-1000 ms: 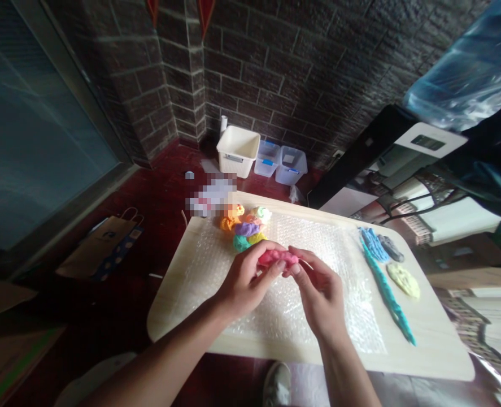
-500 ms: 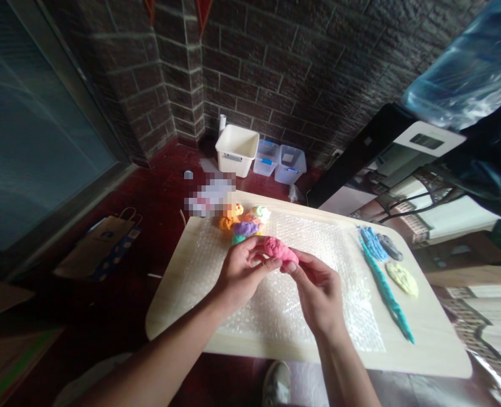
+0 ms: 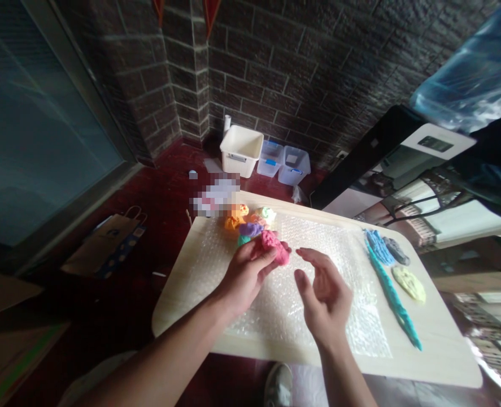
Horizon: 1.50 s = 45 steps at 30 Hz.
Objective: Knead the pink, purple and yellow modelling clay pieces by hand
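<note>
A pink bundle of yarn (image 3: 276, 247), thick and knobbly, is gripped between the thumb and fingers of my left hand (image 3: 250, 271) above the table. To its right, my right hand (image 3: 329, 294) is empty, thumb and fingers apart, with a small gap to the bundle. Just behind my left hand lies a pile with a purple bundle (image 3: 251, 229), an orange bundle (image 3: 234, 220), a pale green bundle (image 3: 268, 215) and a partly hidden green bundle (image 3: 243, 240). Beneath both hands, bubble wrap (image 3: 275, 316) covers part of the table.
On the right of the wooden table (image 3: 182, 282) lie a long twisted teal hank (image 3: 396, 302), a blue bundle (image 3: 379, 247), a grey bundle (image 3: 396, 250) and a pale yellow bundle (image 3: 409, 284). A cream bin (image 3: 240, 155) and clear boxes (image 3: 293, 167) stand behind; a paper bag (image 3: 101, 243) is left.
My right hand has let go of the pink bundle, moved away to the right and opened. The bundle stays in my left hand, now tilted more steeply. The view has shifted slightly.
</note>
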Each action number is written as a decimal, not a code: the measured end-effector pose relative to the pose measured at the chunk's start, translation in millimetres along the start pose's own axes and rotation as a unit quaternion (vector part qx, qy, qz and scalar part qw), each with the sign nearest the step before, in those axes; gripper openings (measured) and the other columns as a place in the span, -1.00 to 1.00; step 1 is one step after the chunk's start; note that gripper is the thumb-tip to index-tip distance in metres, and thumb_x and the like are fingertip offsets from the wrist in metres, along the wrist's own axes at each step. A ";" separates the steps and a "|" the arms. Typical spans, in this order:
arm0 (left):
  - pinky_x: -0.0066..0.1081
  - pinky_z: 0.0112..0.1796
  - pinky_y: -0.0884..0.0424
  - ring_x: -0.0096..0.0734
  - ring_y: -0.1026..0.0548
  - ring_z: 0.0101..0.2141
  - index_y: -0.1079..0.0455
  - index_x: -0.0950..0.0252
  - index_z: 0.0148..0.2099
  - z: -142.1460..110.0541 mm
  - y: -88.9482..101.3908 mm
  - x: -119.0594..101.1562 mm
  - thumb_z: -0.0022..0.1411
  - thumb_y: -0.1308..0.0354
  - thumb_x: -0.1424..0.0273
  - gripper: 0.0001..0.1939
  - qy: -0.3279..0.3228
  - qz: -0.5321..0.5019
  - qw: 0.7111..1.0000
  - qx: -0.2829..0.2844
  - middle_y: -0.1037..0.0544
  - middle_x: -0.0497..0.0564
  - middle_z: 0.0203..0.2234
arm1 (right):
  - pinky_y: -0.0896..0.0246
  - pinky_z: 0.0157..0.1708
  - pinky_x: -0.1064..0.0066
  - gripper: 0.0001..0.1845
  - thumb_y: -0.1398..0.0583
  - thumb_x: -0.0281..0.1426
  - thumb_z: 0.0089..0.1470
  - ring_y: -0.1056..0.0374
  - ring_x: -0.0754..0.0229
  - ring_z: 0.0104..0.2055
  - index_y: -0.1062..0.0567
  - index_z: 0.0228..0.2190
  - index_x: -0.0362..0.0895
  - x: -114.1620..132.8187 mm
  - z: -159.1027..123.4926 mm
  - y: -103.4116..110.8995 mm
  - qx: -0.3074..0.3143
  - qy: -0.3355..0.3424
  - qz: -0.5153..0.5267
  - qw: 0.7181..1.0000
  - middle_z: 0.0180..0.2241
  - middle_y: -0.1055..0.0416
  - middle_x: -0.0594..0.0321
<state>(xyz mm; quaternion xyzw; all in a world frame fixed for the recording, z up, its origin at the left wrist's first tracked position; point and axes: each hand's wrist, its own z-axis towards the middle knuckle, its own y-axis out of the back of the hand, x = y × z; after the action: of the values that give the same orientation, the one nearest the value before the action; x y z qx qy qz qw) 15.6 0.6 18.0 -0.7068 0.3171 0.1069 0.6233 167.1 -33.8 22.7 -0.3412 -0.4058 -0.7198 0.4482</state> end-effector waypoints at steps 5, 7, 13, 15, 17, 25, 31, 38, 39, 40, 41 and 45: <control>-0.33 -0.17 -0.51 -0.32 -0.59 -0.25 -0.54 0.39 -0.11 -1.5 -1.0 -6.3 0.07 -0.30 0.49 -0.72 0.091 -0.095 0.991 -0.017 -0.61 0.11 -0.26 | -0.37 -0.10 0.19 -0.83 -0.27 -0.28 0.29 -0.50 -0.01 -0.07 -0.64 -0.15 -0.07 -10.6 1.3 3.6 -0.087 -0.070 0.079 0.991 -0.10 -0.58 0.09; -0.40 -0.31 -0.45 -0.41 -0.52 -0.36 -0.52 0.39 -0.18 -2.7 -0.8 -4.7 0.12 -0.30 0.45 -0.81 0.094 -0.083 0.992 -0.009 -0.56 0.05 -0.36 | -0.37 -0.12 0.20 -0.82 -0.27 -0.29 0.29 -0.49 -0.01 -0.08 -0.65 -0.16 -0.07 -13.1 0.8 2.4 -0.078 -0.075 0.091 0.990 -0.10 -0.58 0.09; -0.42 -0.31 -0.38 -0.55 -0.42 -0.46 -0.37 0.29 -0.14 -6.6 -0.9 4.7 0.03 -0.50 0.49 -0.59 0.082 0.028 0.996 0.021 -0.42 -0.16 -0.46 | -0.38 -0.15 0.20 -0.80 -0.25 -0.29 0.29 -0.49 -0.01 -0.09 -0.64 -0.13 -0.06 -12.6 -1.3 0.0 -0.044 -0.085 0.089 0.991 -0.09 -0.57 0.09; -0.43 -0.34 -0.34 -0.56 -0.39 -0.47 -0.34 0.28 -0.13 -7.6 -0.5 7.7 0.05 -0.49 0.48 -0.57 0.086 0.060 0.994 0.019 -0.41 -0.17 -0.46 | -0.38 -0.15 0.22 -0.81 -0.25 -0.29 0.30 -0.48 0.01 -0.09 -0.64 -0.13 -0.05 -12.8 -1.7 0.5 -0.044 -0.090 0.100 0.990 -0.09 -0.56 0.10; -0.44 -0.37 -0.29 -0.56 -0.38 -0.47 -0.33 0.27 -0.13 -8.2 0.0 10.1 0.09 -0.47 0.44 -0.60 0.094 0.077 0.992 0.026 -0.40 -0.16 -0.45 | -0.38 -0.14 0.23 -0.82 -0.26 -0.30 0.30 -0.47 0.04 -0.10 -0.65 -0.13 -0.04 -12.8 -1.8 1.5 -0.042 -0.097 0.112 0.988 -0.08 -0.56 0.12; -0.38 -0.29 -0.37 -0.43 -0.45 -0.35 -0.40 0.31 -0.19 -9.1 -3.9 5.1 0.14 -0.43 0.36 -0.72 0.116 -0.001 0.990 0.077 -0.47 -0.02 -0.33 | -0.42 0.00 0.14 -0.77 -0.30 -0.26 0.30 -0.49 -0.04 0.07 -0.66 -0.05 -0.01 -3.6 3.4 4.2 0.101 -0.135 0.096 0.981 0.04 -0.56 0.07; -0.29 -0.03 -0.45 -0.29 -0.53 -0.15 -0.57 0.33 -0.12 -8.1 -4.9 -1.0 0.26 -0.33 0.38 -0.83 0.124 -0.083 0.985 0.089 -0.58 0.10 -0.19 | -0.50 -0.04 0.13 -0.79 -0.38 -0.29 0.22 -0.54 -0.02 0.02 -0.66 -0.09 -0.02 -1.1 4.5 2.0 0.047 -0.141 0.119 0.982 -0.02 -0.59 0.06; -0.42 -0.04 -0.44 -0.39 -0.53 -0.11 -0.65 0.28 0.00 -7.6 -5.2 -3.1 0.20 -0.46 0.41 -0.70 0.059 -0.034 0.996 0.062 -0.61 0.08 -0.08 | -0.49 0.04 -0.03 -0.85 -0.43 -0.27 0.15 -0.48 -0.11 0.09 -0.71 -0.23 -0.03 5.6 -1.1 1.0 0.008 -0.070 0.003 0.997 -0.04 -0.55 0.02; -0.42 -0.04 -0.44 -0.39 -0.52 -0.12 -0.65 0.27 0.01 -7.8 -5.3 -3.4 0.20 -0.46 0.40 -0.69 0.058 -0.029 0.996 0.065 -0.61 0.08 -0.08 | -0.49 0.05 -0.04 -0.84 -0.44 -0.27 0.14 -0.49 -0.12 0.07 -0.71 -0.23 -0.03 7.7 -1.7 0.5 0.002 -0.068 -0.004 0.998 -0.04 -0.55 0.02; -0.42 -0.04 -0.44 -0.39 -0.53 -0.12 -0.65 0.26 0.02 -8.1 -5.4 -3.6 0.21 -0.46 0.39 -0.68 0.058 -0.024 0.996 0.070 -0.62 0.08 -0.08 | -0.49 0.04 -0.05 -0.84 -0.44 -0.27 0.14 -0.49 -0.12 0.07 -0.70 -0.23 -0.03 9.8 -2.2 0.0 -0.002 -0.071 -0.004 0.997 -0.03 -0.55 0.03; -0.41 -0.04 -0.44 -0.38 -0.53 -0.12 -0.66 0.26 0.02 -8.4 -5.2 -3.6 0.20 -0.47 0.39 -0.67 0.059 -0.017 0.995 0.075 -0.62 0.08 -0.09 | -0.49 0.03 -0.05 -0.84 -0.44 -0.26 0.14 -0.50 -0.12 0.06 -0.70 -0.23 -0.03 11.9 -2.6 -0.7 -0.007 -0.077 -0.001 0.997 -0.03 -0.55 0.03; -0.37 -0.04 -0.45 -0.36 -0.55 -0.15 -0.66 0.25 0.03 -10.0 -3.1 -2.6 0.12 -0.53 0.40 -0.60 0.068 0.001 0.994 0.086 -0.63 0.06 -0.15 | -0.47 0.01 -0.01 -0.87 -0.43 -0.29 0.16 -0.50 -0.10 0.04 -0.67 -0.24 -0.03 17.6 -4.4 -3.7 -0.021 -0.074 0.013 0.997 -0.04 -0.54 0.05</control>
<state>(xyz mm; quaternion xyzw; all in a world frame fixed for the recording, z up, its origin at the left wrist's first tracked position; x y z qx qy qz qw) 12.9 -8.0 23.9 -0.6558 0.3671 0.0315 0.6589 156.7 -43.2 34.7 -0.4085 -0.4178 -0.6949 0.4190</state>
